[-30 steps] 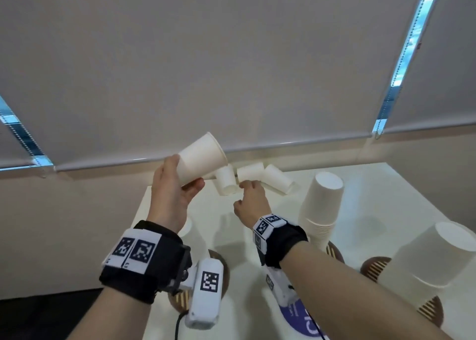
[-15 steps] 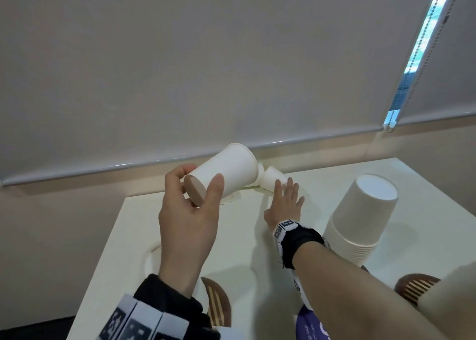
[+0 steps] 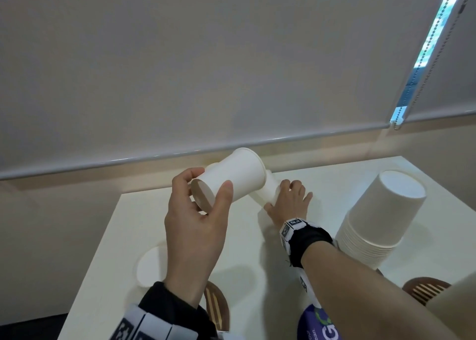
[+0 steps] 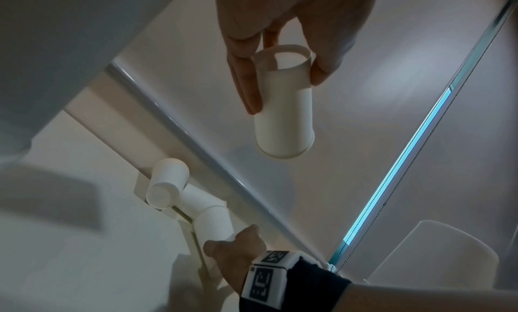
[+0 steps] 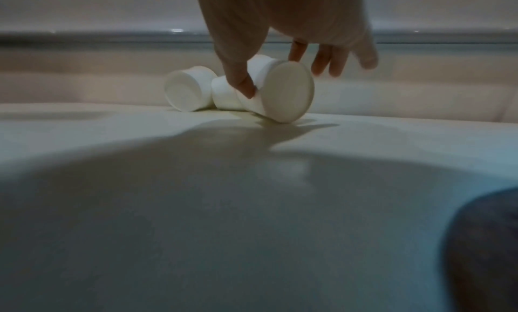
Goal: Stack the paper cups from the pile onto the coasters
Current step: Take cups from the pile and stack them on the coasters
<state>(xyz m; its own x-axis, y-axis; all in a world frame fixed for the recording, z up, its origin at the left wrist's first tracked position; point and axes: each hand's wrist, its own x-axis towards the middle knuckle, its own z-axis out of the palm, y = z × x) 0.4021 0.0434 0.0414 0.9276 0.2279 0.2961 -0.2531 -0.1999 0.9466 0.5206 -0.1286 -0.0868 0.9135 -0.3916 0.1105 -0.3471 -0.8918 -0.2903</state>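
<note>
My left hand (image 3: pixel 211 182) grips a white paper cup (image 3: pixel 231 182) in the air, tilted, with its base toward me; the left wrist view shows this cup (image 4: pixel 283 126) pinched between thumb and fingers. At the table's far edge lies the pile of cups (image 4: pixel 168 183) on their sides. My right hand (image 3: pixel 286 198) reaches there, its thumb and fingers closing round the nearest lying cup (image 5: pixel 280 90). A tall stack of upturned cups (image 3: pixel 381 216) stands to the right. A brown slatted coaster (image 3: pixel 216 306) lies near me.
A second coaster (image 3: pixel 425 290) lies at the lower right, partly under another white cup (image 3: pixel 458 303). A white round cup shape (image 3: pixel 148 267) sits by the table's left edge (image 3: pixel 103 231). A wall and roller blind close the table's far side.
My left hand has turned its cup so the base faces me. My right hand spread flat at the pile, then curled round a lying cup. The view has moved closer to the table.
</note>
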